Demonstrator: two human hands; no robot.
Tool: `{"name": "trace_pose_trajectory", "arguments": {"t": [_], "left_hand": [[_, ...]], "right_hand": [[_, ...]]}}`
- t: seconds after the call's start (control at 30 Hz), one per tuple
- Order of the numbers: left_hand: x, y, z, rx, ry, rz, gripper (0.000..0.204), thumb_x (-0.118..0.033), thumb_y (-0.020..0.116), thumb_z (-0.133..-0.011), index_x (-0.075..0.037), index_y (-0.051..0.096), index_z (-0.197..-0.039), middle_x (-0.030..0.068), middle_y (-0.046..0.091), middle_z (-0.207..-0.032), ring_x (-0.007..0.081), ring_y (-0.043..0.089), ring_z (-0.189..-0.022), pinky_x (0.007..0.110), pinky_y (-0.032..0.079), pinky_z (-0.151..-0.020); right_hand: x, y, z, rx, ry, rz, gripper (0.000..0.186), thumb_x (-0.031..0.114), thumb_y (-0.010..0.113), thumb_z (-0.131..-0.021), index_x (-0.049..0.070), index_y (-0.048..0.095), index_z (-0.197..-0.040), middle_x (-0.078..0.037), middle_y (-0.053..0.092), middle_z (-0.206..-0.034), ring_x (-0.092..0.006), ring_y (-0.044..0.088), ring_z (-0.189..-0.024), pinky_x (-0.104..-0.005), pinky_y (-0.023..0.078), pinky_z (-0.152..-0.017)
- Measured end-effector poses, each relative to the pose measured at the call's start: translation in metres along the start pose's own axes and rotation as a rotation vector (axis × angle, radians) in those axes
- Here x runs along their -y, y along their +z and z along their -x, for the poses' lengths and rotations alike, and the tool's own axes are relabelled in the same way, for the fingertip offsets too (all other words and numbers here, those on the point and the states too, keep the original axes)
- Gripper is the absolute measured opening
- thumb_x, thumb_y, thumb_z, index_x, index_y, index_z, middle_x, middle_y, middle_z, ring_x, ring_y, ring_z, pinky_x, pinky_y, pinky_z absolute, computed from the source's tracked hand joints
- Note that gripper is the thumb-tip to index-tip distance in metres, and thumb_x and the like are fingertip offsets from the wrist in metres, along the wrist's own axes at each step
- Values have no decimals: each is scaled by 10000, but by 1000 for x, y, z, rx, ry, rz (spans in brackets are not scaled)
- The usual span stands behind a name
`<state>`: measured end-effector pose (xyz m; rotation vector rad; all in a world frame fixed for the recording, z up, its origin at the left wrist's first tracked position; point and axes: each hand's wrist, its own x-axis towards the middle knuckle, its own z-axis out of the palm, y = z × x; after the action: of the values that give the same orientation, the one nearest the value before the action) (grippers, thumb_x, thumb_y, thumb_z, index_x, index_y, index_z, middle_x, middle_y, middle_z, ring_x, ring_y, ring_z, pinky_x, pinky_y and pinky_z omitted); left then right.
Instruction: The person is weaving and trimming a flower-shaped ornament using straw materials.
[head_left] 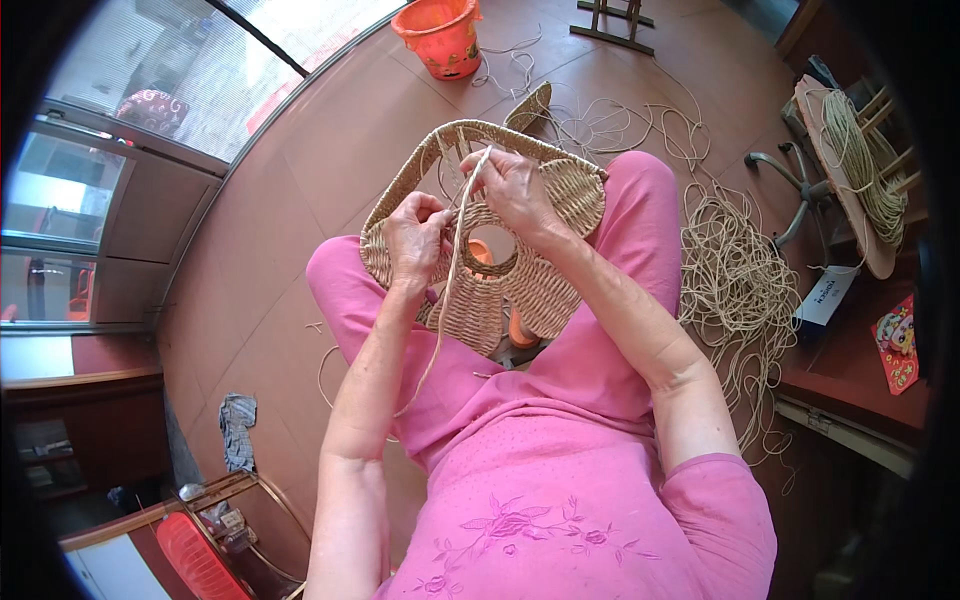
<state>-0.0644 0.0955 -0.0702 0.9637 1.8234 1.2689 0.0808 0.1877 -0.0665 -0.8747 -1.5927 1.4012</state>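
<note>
A woven basket piece (465, 300) in natural fibre, with a round hole at its middle and a braided rim, rests across my pink-clad legs. My right hand (510, 190) pinches a pale cord (450, 290) near the upper rim; the cord hangs down across the weave toward my lap. My left hand (415, 240) is closed at the left of the cord, its fingertips at the upright strands inside the rim; what they grip is too small to make out.
Tangled cord (735, 290) lies right of my leg. A wooden board (865, 230) with wound cord stands beside a wheeled chair base (800, 185). An orange bucket (437, 45) and wooden stand (612, 30) are ahead. A glazed door (65, 190) lines the left; red plastic (195, 550) sits lower left.
</note>
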Motion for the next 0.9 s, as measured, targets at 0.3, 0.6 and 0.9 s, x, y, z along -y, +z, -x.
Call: {"name": "trace_pose_trajectory", "arguments": {"t": [0.3,0.6,0.9], "left_hand": [[10,5,-15,-288,-14,-248,163,-75,735,-764,-25,596,-834,103,680,-708,159,663,-632,358,537,-624],[-11,-3,-25,-1,44,-7,542,28,607,-824,-51,368,-1304,238,606,-1202,198,669,-713,329,534,-541],[-25,-31,-3,11,31,-224,764,77,664,-809,-111,326,-1468,62,624,-778,107,550,-535,268,439,-434]], "right_hand": [[5,18,37,274,-351,727,542,74,531,-923,54,357,-1436,-210,702,-999,-377,706,-838,-501,549,-668],[-11,28,39,279,-291,520,568,8,470,-934,28,303,-1476,-297,608,-1226,-444,648,-1037,-517,533,-836],[-15,21,40,228,-240,440,469,36,470,-962,12,367,-1419,-228,679,-1112,-426,682,-920,-506,547,-790]]}}
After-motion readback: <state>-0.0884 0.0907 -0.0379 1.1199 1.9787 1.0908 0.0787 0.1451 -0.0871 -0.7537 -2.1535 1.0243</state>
